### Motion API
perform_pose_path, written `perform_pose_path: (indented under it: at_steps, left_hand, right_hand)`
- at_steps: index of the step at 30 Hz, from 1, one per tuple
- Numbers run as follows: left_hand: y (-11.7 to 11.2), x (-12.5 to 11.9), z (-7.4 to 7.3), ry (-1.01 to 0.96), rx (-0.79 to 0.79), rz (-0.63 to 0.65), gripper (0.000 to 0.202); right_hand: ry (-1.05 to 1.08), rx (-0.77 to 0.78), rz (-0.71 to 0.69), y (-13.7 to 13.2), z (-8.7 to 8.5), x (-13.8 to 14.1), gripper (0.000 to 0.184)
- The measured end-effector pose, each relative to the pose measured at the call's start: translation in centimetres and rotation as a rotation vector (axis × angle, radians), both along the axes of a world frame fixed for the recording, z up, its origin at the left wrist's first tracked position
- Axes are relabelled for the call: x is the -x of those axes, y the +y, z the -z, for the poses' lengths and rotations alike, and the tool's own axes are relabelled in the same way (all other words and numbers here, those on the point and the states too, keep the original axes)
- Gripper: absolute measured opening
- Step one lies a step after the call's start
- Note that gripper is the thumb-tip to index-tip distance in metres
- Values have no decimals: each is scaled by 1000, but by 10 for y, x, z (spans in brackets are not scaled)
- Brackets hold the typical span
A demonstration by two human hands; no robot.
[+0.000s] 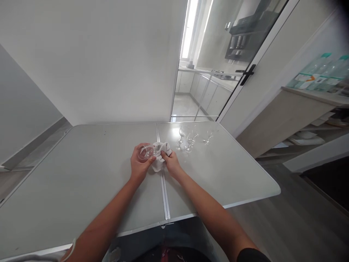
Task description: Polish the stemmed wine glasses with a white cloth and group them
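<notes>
My left hand (138,162) is wrapped round the bowl of a clear stemmed glass (145,152), which lies tilted on its side above the table. A white cloth (158,165) covers the other end of the glass, so its foot is hidden. My right hand (170,160) pinches that cloth from the right, thumb on top. To the right of my hands, several clear stemmed glasses stand on the table, among them a near one (188,145), one behind it (181,135) and one farther right (208,137).
The pale folding table (109,203) has a metal seam (164,193) down its middle. A white wall (117,62) rises behind it. At the right are a glass door with a black handle (247,74) and a wooden shelf (289,112) bearing plastic bottles (313,72).
</notes>
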State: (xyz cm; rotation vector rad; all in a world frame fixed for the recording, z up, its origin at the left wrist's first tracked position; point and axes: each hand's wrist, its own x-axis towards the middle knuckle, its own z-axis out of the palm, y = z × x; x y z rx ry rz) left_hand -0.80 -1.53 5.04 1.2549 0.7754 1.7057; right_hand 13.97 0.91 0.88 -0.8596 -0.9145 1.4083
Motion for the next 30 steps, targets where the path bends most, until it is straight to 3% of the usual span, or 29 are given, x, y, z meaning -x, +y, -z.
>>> perform_pose_path:
  at_steps: [6, 12, 19, 22, 26, 30]
  left_hand:
    - [-7, -8, 3, 81, 26, 65, 63]
    - [-11, -12, 2, 91, 33, 90, 59]
    - [-9, -7, -1, 96, 8, 69, 57]
    - [-8, -7, 1, 134, 11, 85, 56]
    - [-6, -8, 7, 168, 2, 117, 56]
    - [-5, -7, 10, 155, -20, 94, 58]
  right_hand:
    - [-238, -41, 282, 2, 1, -16, 34]
    - [-153, -124, 177, 2, -3, -13, 28]
    - [-444, -106, 347, 2, -1, -23, 28]
    - [-430, -153, 297, 0, -5, -21, 18]
    - [-347, -229, 208, 1, -6, -13, 26]
    - [-419, -162, 258, 3, -3, -17, 18]
